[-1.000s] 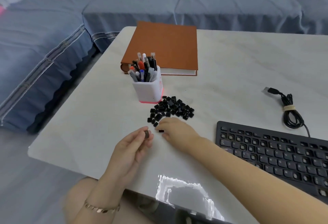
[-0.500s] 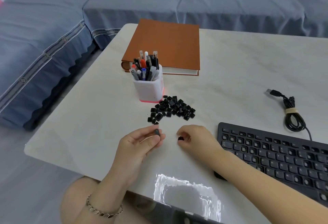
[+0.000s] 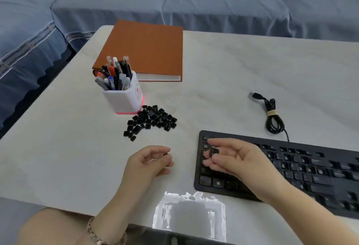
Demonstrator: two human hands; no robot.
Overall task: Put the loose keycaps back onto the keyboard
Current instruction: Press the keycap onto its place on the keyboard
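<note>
Head view: your right hand (image 3: 233,159) hovers over the left end of the keyboard (image 3: 291,167), its grip closed thumb to fingertips on one black cap (image 3: 214,151). You hold it just above the key rows, apparently to line it up with a bare socket, though your fingers hide which one. Your left hand (image 3: 147,165) sits low over the counter (image 3: 233,69) just left of the keyboard. Its grip pinches a small dark piece, seemingly a second cap (image 3: 165,154), between thumb and forefinger, likely as the next one to fit. The pile (image 3: 151,121) of loose caps lies on the counter beyond your left hand, just beside the pen cup (image 3: 126,99), where either hand can reach it without crossing the keyboard. Judging by the size of the pile, the job is at an early stage. A book (image 3: 147,50) lies behind the cup and the coiled cable (image 3: 272,116) rests beyond the keyboard, both well apart from your hands
</note>
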